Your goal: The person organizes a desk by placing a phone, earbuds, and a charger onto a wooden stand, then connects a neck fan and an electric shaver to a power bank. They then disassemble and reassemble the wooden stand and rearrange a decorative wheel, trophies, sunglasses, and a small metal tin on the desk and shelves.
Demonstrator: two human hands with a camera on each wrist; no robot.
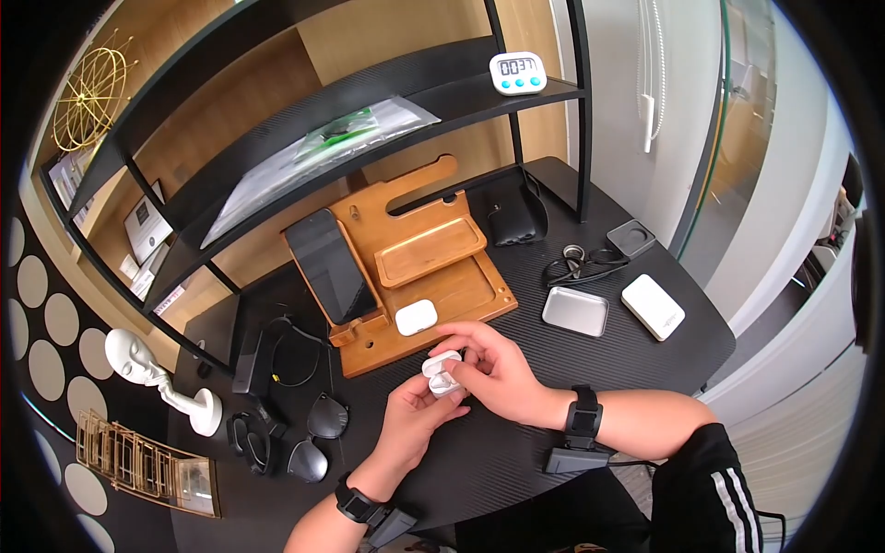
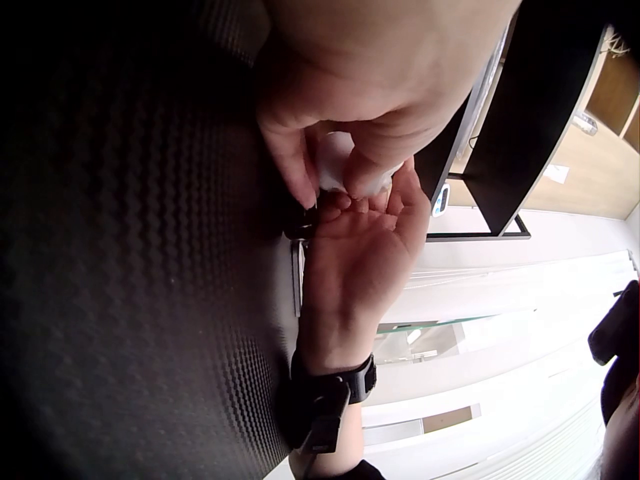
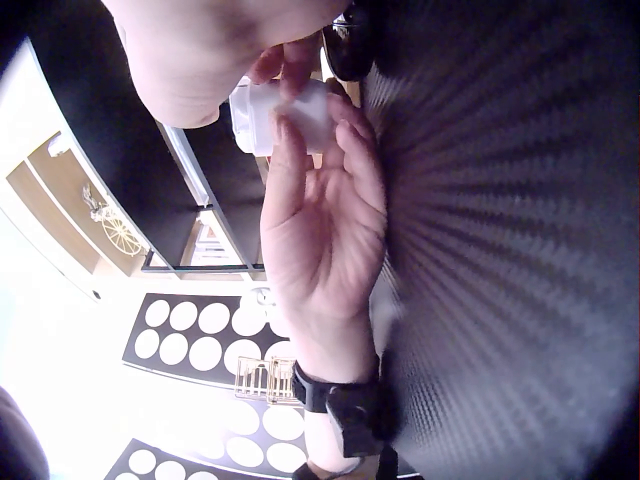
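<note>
A small white earbud case, its lid raised, is held between both hands above the table's front part. My left hand grips the lower part of the case from the left, thumb and fingers on its sides. From the right, my right hand has its thumb over the opened case and its fingers curled behind the lid; whether it also pinches an earbud I cannot tell. In the right wrist view the white case sits in the left fingertips. Just beyond, another white rounded case lies on a wooden stand.
A phone leans on the stand. Sunglasses and black cables lie left. To the right are an open metal tin, a white box and a coiled cable. A black shelf with a timer rises behind.
</note>
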